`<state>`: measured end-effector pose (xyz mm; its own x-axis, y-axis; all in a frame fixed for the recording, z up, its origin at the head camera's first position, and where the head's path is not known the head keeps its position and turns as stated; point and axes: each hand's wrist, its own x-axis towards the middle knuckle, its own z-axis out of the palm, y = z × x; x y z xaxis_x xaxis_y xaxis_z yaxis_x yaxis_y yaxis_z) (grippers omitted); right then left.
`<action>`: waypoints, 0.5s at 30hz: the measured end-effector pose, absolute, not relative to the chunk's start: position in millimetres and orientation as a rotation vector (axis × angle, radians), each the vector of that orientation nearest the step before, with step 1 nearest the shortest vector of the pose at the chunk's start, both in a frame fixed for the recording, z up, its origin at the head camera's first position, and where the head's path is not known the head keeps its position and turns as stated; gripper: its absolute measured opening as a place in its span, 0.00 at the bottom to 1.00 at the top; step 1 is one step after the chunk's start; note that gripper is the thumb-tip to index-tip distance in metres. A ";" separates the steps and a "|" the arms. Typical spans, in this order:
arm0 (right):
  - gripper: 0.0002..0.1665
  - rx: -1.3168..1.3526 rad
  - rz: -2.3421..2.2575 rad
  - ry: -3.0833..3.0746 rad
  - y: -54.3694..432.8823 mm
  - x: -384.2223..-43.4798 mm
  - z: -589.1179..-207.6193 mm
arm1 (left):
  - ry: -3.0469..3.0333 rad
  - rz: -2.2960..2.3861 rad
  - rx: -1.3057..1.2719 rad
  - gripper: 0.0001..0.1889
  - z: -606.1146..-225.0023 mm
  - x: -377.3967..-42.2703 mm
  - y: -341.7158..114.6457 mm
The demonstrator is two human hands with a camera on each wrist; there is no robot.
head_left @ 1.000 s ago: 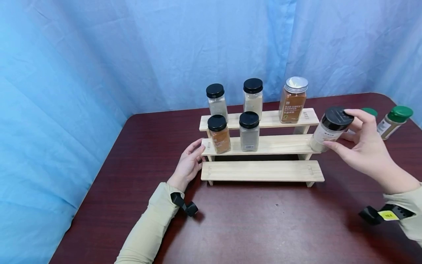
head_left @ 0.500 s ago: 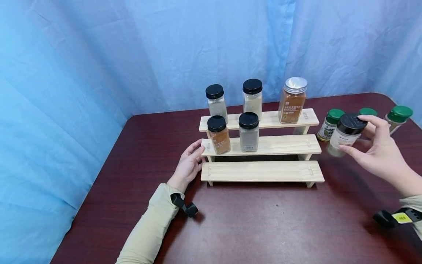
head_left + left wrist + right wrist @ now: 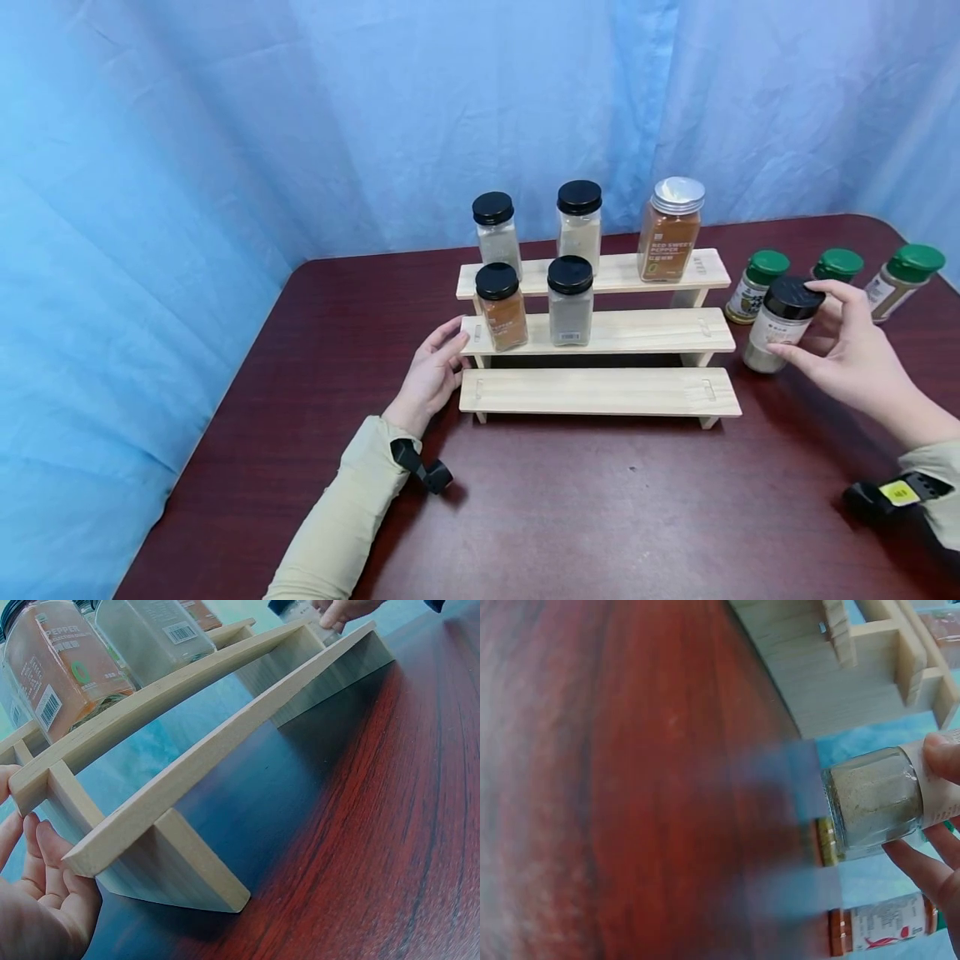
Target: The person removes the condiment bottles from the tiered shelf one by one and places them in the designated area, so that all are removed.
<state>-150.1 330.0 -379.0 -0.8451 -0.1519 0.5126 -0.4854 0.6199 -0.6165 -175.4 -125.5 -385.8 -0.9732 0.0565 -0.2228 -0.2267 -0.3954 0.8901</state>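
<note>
My right hand (image 3: pixel 862 358) holds a glass spice jar (image 3: pixel 776 329) with a black lid, thumb on its near side and fingers about the lid and far side. The jar is tilted, just right of the three-tier wooden rack (image 3: pixel 600 390). Pale powder shows through its glass base (image 3: pixel 874 799) in the right wrist view. My left hand (image 3: pixel 430 375) grips the left end of the rack's middle tier, with fingers (image 3: pixel 56 862) beneath the plank. On that tier stand an orange-brown spice jar (image 3: pixel 505 323) and a grey one (image 3: pixel 570 318), both black-lidded.
Two black-lidded jars, one pale grey (image 3: pixel 498 243) and one cream (image 3: pixel 579 237), stand on the top tier beside a silver-lidded red sweet pepper jar (image 3: pixel 667 246). Three green-capped bottles (image 3: pixel 747 298) stand on the table right of the rack. A blue curtain (image 3: pixel 450 125) hangs behind.
My right hand has carried the black-lidded jar rightward off the middle tier's right end, then slightly lower beside the rack. The left hand keeps its grip in place.
</note>
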 end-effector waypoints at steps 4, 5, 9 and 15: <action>0.54 0.503 1.090 -2.426 330.5 -151.8 -383.1 | 1.616 2.477 -0.231 0.23 -385.1 -175.8 -124.9; 0.54 0.496 1.085 -2.430 331.2 -152.2 -384.2 | 1.615 2.476 -0.231 0.23 -385.1 -175.7 -124.8; 0.53 0.481 1.109 -2.438 334.1 -154.5 -388.9 | 1.615 2.473 -0.230 0.23 -386.6 -175.9 -125.6; 0.50 0.461 1.158 -2.423 336.0 -157.8 -392.6 | 1.625 2.472 -0.221 0.23 -386.0 -175.7 -126.2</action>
<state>-157.8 336.0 -392.6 -0.8598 -0.1159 0.4973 -0.4598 0.5995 -0.6551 -175.7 -126.2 -386.0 -0.9736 0.0645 -0.2191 -0.2267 -0.3891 0.8929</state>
